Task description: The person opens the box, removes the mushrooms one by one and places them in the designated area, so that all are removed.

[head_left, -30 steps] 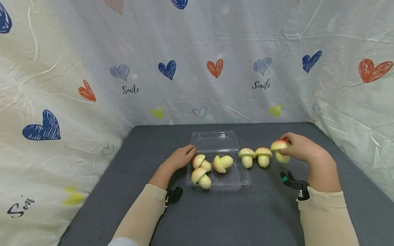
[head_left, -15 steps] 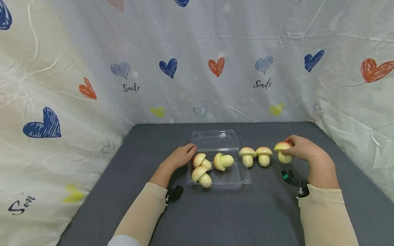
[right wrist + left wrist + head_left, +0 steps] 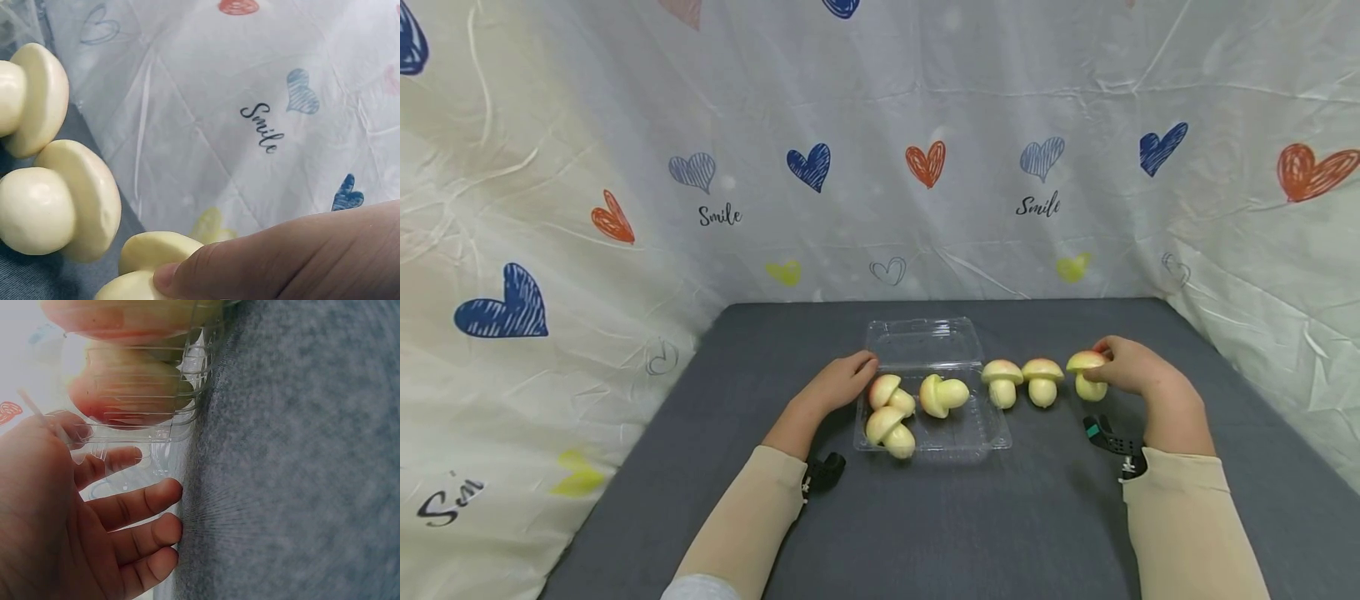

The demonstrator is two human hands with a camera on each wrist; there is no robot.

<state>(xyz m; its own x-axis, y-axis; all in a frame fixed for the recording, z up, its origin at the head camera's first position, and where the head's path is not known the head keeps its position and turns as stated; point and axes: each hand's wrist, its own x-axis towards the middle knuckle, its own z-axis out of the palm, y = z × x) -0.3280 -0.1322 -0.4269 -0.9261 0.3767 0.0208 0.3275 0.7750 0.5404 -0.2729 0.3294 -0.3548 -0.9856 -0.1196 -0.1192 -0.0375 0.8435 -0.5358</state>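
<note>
My right hand (image 3: 1133, 367) grips a toy mushroom (image 3: 1086, 362) with a yellow stem and red-tinged cap. It stands upright at the right end of a short row; my thumb (image 3: 206, 269) presses where cap meets stem. Two similar upright mushrooms, one nearer (image 3: 1042, 383) and one farther (image 3: 1002, 383), are to its left. My left hand (image 3: 838, 383) holds the left edge of an open clear plastic box (image 3: 977, 437), thumb and index finger at the rim, other fingers spread (image 3: 150, 500). Inside the box lie three tilted mushrooms: left rear (image 3: 891, 395), left front (image 3: 891, 432) and middle (image 3: 943, 395).
Behind the box its clear lid (image 3: 923, 342) lies folded back. The dark grey table (image 3: 970, 525) reaches back to a white heart-patterned curtain (image 3: 865, 225). Black wrist mounts show at the left wrist (image 3: 824, 473) and right wrist (image 3: 1116, 446).
My right hand has lowered the mushroom a little, after shifting it slightly right. The left hand and the box have stayed in place.
</note>
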